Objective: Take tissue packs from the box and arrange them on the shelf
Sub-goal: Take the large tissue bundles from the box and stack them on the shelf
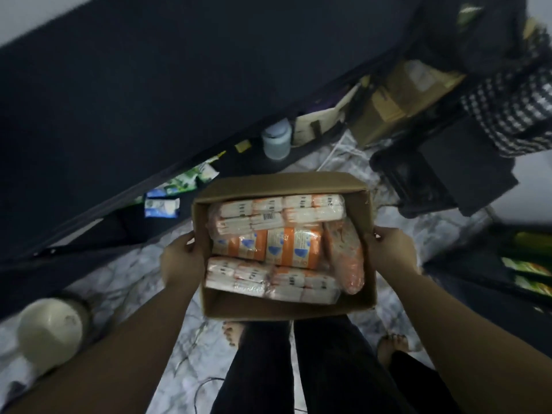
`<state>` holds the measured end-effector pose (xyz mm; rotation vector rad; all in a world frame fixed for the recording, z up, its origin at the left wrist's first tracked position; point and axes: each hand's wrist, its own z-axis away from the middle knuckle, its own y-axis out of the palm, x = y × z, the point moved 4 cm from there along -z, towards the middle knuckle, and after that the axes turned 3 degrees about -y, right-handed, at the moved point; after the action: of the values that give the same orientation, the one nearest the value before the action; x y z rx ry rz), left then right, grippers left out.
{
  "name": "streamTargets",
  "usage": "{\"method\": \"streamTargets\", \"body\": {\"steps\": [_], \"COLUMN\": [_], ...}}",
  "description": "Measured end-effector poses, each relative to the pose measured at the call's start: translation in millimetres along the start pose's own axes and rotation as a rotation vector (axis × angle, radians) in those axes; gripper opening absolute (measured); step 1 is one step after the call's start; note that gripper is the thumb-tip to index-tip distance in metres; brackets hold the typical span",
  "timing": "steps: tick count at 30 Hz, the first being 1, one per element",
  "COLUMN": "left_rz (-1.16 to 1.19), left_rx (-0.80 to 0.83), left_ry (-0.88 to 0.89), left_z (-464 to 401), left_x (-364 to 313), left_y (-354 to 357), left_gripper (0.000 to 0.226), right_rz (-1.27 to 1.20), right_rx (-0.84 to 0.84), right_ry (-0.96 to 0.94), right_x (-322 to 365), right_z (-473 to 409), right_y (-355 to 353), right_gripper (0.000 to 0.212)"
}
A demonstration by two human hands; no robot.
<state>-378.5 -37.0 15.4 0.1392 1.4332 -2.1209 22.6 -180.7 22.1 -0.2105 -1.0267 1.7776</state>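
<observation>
Holding a cardboard box (286,300) up off the marble-patterned floor (119,279), left hand (182,258) gripping the left wall, right hand (388,252) gripping the right wall, thumbs hooked over the rim on both sides. Fingers curled round the outside of the cardboard (mostly hidden behind it, so their exact lie not readable). Packed full inside: tissue packs (280,243) in orange and white wrap, one row along the far wall, one across the middle, one along the near wall, plus a pack wedged on edge against the right wall. No gap visible among them, so probably none taken out yet.

Standing just beside a dark shelf (125,94) running off to the upper left, with a few green and blue packets (162,206) and a pale jar (276,138) tucked along its lower edge. Nothing orange and white visible on it.

Judged from this: task barely begun. Left to do: setting the box down somewhere reachable, lifting packs out, lining them up on the shelf.
</observation>
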Motion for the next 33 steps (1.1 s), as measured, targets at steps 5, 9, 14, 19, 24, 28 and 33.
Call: {"method": "streamTargets", "body": {"steps": [5,9,14,19,24,28,33], "left_rz": [0.044,0.071,0.106,0.084,0.120,0.042,0.055], "left_rx": [-0.067,-0.099,-0.119,-0.131,-0.107,-0.126,-0.024], "left_ry": [-0.157,-0.230,-0.331,-0.362,-0.374,-0.359,-0.323], "left_z": [15.2,26.4,25.1,8.3,-10.7,-29.7,-26.2], "left_x": [87.1,145.0,198.1,243.8,271.7,278.0,281.8], "left_y": [-27.7,-41.9,-43.7,-31.8,-12.6,-8.3,-11.2], "left_gripper": [0.037,0.034,0.043,0.042,0.042,0.046,0.049], "right_rz": [0.121,0.167,0.225,0.247,0.265,0.235,0.202], "right_rx": [0.051,0.073,0.081,0.086,0.056,-0.003,0.011], "right_ry": [-0.143,-0.199,-0.293,-0.283,-0.252,-0.267,-0.273], "right_x": [54.1,83.8,111.6,117.2,116.7,130.6,137.4], "right_z": [13.8,19.4,19.3,11.9,6.6,5.0,21.9], "right_y": [47.5,91.9,143.7,193.2,226.0,232.1,224.9], "right_gripper": [0.032,0.027,0.024,0.025,0.028,0.032,0.034]}}
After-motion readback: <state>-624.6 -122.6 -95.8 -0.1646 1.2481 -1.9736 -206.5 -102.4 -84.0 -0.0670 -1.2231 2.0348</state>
